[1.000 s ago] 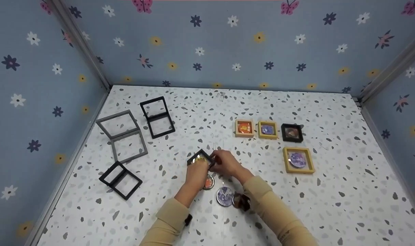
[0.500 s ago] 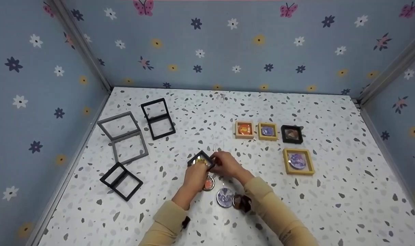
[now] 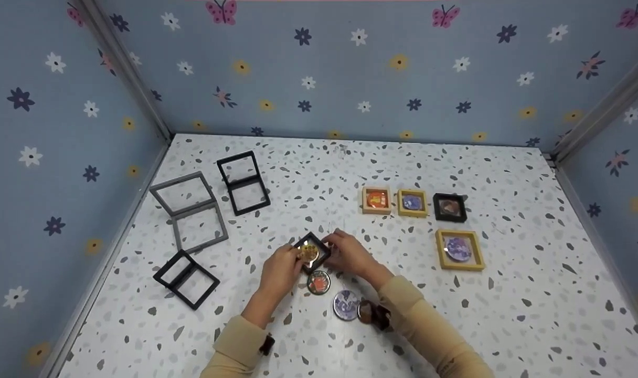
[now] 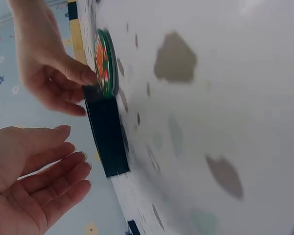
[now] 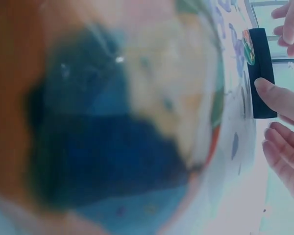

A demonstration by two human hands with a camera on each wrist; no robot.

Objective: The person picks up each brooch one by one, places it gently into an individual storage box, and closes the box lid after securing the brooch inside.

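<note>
A black square display frame (image 3: 319, 261) lies turned cornerwise on the table, with a gold-yellow round badge (image 3: 309, 252) showing inside it. My right hand (image 3: 350, 256) pinches the frame's right corner, and its thumb shows against the black side in the right wrist view. At the left corner is my left hand (image 3: 280, 270); its fingers (image 4: 63, 196) are loosely bent and apart from the frame in the left wrist view. Just below the frame sits a green-rimmed badge with an orange-red picture (image 3: 318, 282). Nearer me lie a purple badge (image 3: 346, 305) and a brown one (image 3: 365, 312).
Three hinged frames stand unfolded at left: a grey one (image 3: 197, 226), a black one (image 3: 248, 194) and a smaller black one (image 3: 195, 286). Several badge-filled frames sit at right, including a larger yellow frame (image 3: 478, 252). Patterned panels (image 3: 350, 73) enclose the table.
My left hand has drawn back to the left from over the black frame, uncovering the yellow badge. The right hand stays at the frame's right corner.
</note>
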